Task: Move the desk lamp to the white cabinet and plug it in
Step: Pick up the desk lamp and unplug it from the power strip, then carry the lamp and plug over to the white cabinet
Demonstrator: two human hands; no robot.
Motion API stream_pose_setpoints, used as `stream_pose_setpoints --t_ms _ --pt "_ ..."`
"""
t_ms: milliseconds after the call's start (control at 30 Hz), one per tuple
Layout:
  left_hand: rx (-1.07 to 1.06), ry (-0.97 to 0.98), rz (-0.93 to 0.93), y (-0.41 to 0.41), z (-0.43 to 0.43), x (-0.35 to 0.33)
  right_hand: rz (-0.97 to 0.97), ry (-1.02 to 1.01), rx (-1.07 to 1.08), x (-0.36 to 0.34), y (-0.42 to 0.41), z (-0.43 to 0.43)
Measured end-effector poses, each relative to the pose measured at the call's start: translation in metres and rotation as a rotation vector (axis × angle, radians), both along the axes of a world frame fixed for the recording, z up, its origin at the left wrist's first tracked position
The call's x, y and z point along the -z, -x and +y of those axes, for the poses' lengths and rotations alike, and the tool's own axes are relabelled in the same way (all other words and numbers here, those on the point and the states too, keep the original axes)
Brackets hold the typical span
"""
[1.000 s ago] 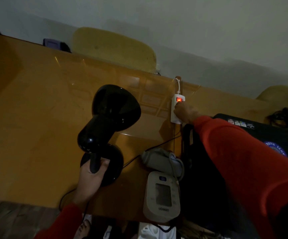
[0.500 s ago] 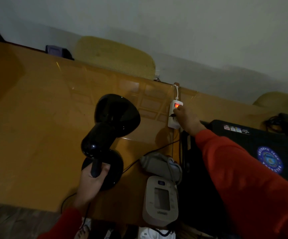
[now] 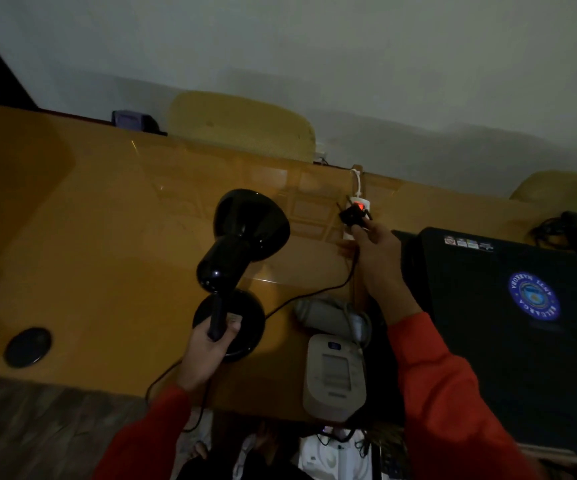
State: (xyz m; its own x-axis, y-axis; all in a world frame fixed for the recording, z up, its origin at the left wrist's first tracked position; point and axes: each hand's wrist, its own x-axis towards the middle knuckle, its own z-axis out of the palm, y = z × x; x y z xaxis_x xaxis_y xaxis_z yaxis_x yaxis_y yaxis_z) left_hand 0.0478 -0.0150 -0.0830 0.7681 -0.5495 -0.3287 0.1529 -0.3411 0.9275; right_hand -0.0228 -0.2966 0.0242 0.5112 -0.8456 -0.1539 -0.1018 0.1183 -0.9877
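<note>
A glossy black desk lamp (image 3: 242, 237) stands over the orange-brown desk (image 3: 89, 237), its round shade tilted up and away. My left hand (image 3: 207, 344) is closed around the lamp's stem just above its round base (image 3: 242, 317). My right hand (image 3: 373, 244) pinches the lamp's black plug (image 3: 351, 215), lifted just off the white power strip (image 3: 358, 209) whose red switch glows. The black cord (image 3: 301, 299) runs from the plug down across the desk and over the front edge. No white cabinet is in view.
A white blood pressure monitor (image 3: 334, 375) with its grey cuff (image 3: 328, 315) lies by the front edge. A black laptop (image 3: 508, 323) with a round blue sticker fills the right side. A small black disc (image 3: 28, 347) sits front left. Two yellow chair backs (image 3: 242, 126) rise behind the desk.
My right hand has pulled the black plug out of the power strip and drawn it slightly back. The lamp stays in my left hand; the view has shifted a little.
</note>
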Motion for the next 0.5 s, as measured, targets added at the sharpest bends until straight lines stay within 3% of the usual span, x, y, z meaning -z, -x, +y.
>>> stream_pose_setpoints --t_ms 200,500 --pt "0.014 0.076 -0.079 0.003 -0.002 -0.019 -0.091 -0.243 -0.052 -0.01 0.026 0.059" --pt "-0.054 0.304 -0.127 0.006 -0.011 -0.065 -0.029 -0.25 -0.058 -0.005 0.055 0.097"
